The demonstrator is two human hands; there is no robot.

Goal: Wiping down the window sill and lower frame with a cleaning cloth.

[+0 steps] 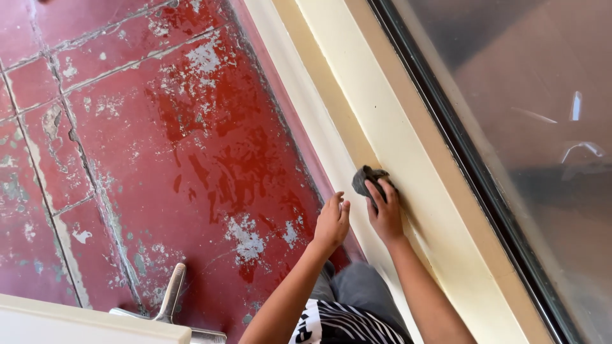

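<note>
My right hand [386,213] presses a small dark grey cloth [366,178] against the cream painted ledge [408,146] below a window. The cloth is bunched under my fingers, part of it sticking out past the fingertips. My left hand [332,222] rests just to the left with fingers curled, touching the ledge's lower edge where it meets the red floor; it holds nothing. Both forearms reach up from the bottom of the view.
A worn red tiled floor [159,140] with flaking paint and wet streaks fills the left. A dark-framed window pane [529,108] runs along the right. A metal-handled squeegee [171,298] lies at the bottom left beside a white edge [76,322].
</note>
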